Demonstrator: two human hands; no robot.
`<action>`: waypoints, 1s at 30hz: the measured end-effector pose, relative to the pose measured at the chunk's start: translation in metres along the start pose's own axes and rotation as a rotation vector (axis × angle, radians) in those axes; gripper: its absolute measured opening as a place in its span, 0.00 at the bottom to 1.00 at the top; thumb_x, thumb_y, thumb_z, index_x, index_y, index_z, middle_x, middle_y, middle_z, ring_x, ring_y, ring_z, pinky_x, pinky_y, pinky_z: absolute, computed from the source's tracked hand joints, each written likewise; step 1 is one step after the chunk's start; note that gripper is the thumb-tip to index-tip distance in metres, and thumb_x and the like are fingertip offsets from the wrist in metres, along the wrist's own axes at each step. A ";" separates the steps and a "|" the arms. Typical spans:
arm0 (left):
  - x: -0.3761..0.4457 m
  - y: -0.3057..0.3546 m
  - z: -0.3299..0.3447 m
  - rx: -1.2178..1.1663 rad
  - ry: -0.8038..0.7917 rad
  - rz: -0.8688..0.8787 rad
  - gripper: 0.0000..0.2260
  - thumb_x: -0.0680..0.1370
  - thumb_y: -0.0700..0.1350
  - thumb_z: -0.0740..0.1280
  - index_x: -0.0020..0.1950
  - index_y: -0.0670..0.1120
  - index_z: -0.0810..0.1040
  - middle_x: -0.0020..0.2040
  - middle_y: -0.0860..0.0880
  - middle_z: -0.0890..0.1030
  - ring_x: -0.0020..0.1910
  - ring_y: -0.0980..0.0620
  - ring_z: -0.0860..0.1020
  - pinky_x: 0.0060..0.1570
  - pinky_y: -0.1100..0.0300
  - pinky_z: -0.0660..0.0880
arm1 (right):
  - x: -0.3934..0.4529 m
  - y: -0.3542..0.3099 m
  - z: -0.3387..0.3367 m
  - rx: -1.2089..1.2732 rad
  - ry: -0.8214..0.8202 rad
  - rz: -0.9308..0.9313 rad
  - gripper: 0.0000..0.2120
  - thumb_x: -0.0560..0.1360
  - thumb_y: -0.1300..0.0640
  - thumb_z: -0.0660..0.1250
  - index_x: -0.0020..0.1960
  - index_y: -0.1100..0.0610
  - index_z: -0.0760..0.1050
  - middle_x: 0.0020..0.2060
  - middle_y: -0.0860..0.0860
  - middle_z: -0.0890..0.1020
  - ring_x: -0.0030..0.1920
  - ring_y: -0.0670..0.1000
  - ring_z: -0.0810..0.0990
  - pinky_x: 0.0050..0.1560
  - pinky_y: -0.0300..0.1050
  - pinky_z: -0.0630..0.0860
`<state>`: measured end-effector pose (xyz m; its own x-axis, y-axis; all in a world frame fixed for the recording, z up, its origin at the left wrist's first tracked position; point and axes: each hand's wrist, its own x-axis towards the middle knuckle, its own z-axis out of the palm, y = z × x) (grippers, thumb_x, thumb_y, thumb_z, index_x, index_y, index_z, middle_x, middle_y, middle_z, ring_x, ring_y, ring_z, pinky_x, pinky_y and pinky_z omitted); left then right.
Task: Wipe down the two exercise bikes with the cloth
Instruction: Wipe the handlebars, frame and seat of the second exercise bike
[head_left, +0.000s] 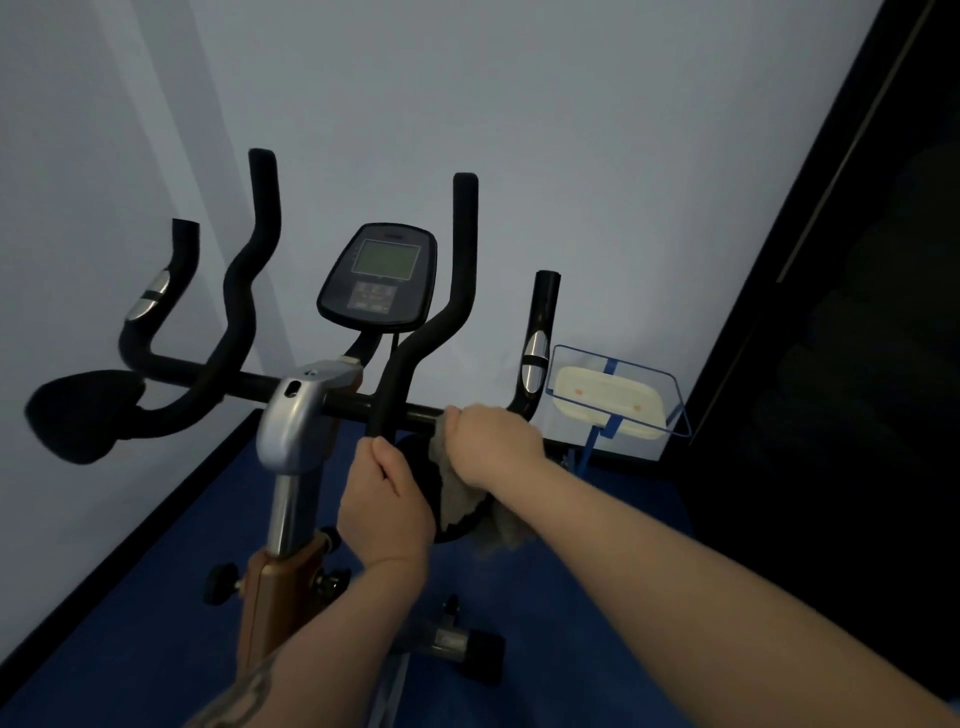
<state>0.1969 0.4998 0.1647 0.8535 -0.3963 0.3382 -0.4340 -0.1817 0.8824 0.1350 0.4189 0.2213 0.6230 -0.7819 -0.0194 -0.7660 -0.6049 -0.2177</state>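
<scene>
An exercise bike stands before me with black handlebars (228, 291), a console (378, 276) and a silver stem clamp (296, 415). My right hand (493, 441) grips a grey cloth (457, 499) wrapped over the crossbar, just right of the inner right handlebar. The cloth's loose end hangs down below my wrist. My left hand (387, 499) grips the lower end of the inner right handlebar (415, 338), close beside the cloth. Only one bike is in view.
Blue floor (130, 597) lies below, with the bike's foot bar (457, 644) on it. A white wall is ahead and a dark panel (857, 364) stands at the right. A cream flat mop head with a blue frame (608, 395) leans by the wall.
</scene>
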 end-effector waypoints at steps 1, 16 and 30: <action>0.000 0.000 0.000 -0.004 -0.002 -0.002 0.17 0.84 0.47 0.50 0.37 0.46 0.65 0.30 0.47 0.69 0.29 0.49 0.68 0.31 0.55 0.63 | -0.002 -0.003 0.003 0.023 0.030 -0.002 0.14 0.81 0.58 0.52 0.65 0.59 0.65 0.57 0.57 0.75 0.54 0.60 0.76 0.40 0.49 0.67; 0.004 -0.001 -0.014 -0.146 -0.155 -0.028 0.17 0.84 0.49 0.50 0.38 0.49 0.68 0.32 0.49 0.71 0.31 0.52 0.70 0.33 0.54 0.66 | -0.040 -0.004 0.021 -0.006 0.254 0.030 0.15 0.83 0.47 0.49 0.59 0.56 0.66 0.47 0.55 0.80 0.44 0.55 0.80 0.34 0.47 0.66; 0.027 -0.001 -0.035 -0.340 -0.475 -0.263 0.13 0.84 0.45 0.57 0.41 0.43 0.72 0.39 0.43 0.75 0.40 0.48 0.74 0.43 0.52 0.69 | -0.013 0.002 0.000 -0.170 -0.021 -0.087 0.15 0.81 0.53 0.55 0.67 0.56 0.65 0.57 0.55 0.77 0.54 0.58 0.77 0.40 0.49 0.69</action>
<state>0.2307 0.5207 0.1844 0.6641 -0.7474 -0.0167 -0.0451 -0.0624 0.9970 0.1255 0.4279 0.2210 0.6901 -0.7232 -0.0283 -0.7235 -0.6884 -0.0514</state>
